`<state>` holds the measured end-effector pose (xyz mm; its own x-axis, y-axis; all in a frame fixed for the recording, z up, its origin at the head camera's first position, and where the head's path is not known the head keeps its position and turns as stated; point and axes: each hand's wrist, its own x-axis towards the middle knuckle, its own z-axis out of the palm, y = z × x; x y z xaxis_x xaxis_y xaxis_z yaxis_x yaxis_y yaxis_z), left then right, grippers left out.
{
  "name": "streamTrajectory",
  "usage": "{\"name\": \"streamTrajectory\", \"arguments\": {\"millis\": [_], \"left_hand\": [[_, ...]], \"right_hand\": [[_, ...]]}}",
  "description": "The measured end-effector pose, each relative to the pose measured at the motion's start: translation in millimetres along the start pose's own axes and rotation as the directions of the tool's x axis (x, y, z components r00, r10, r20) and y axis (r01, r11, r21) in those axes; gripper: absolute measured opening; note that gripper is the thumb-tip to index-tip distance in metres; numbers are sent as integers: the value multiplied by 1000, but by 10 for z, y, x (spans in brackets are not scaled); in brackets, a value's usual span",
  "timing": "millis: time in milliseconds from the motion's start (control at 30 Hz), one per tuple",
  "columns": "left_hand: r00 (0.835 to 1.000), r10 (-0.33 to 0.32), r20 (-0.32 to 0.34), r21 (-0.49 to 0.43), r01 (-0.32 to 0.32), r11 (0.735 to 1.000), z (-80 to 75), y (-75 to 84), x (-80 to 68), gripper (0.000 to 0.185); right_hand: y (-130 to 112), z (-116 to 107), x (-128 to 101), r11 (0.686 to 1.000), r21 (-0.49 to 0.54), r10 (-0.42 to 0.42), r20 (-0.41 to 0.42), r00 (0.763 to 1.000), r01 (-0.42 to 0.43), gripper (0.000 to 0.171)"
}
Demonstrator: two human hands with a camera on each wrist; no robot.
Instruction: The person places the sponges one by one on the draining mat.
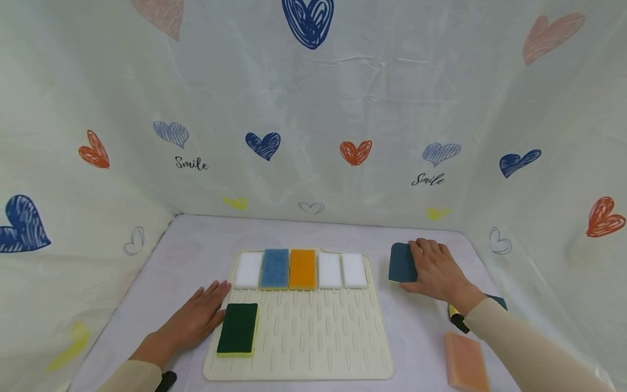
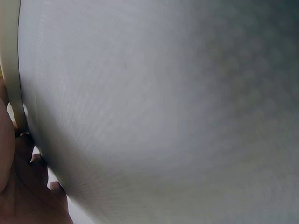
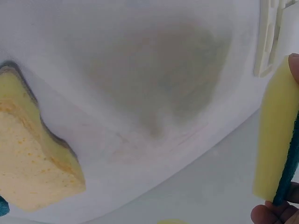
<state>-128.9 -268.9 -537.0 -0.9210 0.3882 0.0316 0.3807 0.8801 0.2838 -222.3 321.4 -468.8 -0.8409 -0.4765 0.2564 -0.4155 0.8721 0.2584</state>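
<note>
- Your right hand [image 1: 438, 269] held the dark blue sponge [image 1: 401, 262] near the right edge of the table [image 1: 196, 245], just beside the cream mat [image 1: 313, 348]. The fingers were curled over its top and the thumb was at its near side, so this grip was closed on the sponge.
- In the right wrist view the same sponge [image 3: 276, 135] stood tilted on its edge. Its yellow foam side was showing and a fingertip [image 3: 294, 65] was at its upper end.
- Your left hand [image 1: 198, 316] lay flat on the table at the left edge of the mat, with straight fingers. This grip was open and held nothing. It was just beside the dark green sponge [image 1: 238, 328], but I could not tell if it touched it.
- Along the far edge of the mat stood a row: a white sponge [image 1: 249, 270], a blue sponge [image 1: 275, 268], an orange sponge [image 1: 302, 269] and two white ones [image 1: 341, 270].
- A pink sponge [image 1: 465, 362] lay near the front right corner of the table, and another sponge was partly hidden under your right forearm.
- I judged that the step in hand was picking up the dark blue sponge to bring it to the mat.
- The next move called for a firm pinch, a lift over the mat's rim, and a flat placing in a free place without pushing the row.
</note>
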Motion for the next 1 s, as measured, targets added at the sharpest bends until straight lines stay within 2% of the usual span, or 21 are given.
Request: {"name": "streamTrajectory", "arguments": {"millis": [333,600,800,1000], "left_hand": [[1000,-18,18,1,18,1000,0,-12,7,63],[999,-36,41,-11,36,999,-12,6,18,64],[998,-45,38,-17,45,999,3,6,24,64],[999,-40,35,-21,41,999,-2,12,19,65]], "right_hand": [[-229,-23,134,999,40,-15,-18,1000,15,110],[-547,26,225,996,61,-67,-46,997,70,111],[-772,-6,301,992,86,-92,-36,995,95,109],[-935,0,368,989,83,-117,-63,991,122,110]]}}
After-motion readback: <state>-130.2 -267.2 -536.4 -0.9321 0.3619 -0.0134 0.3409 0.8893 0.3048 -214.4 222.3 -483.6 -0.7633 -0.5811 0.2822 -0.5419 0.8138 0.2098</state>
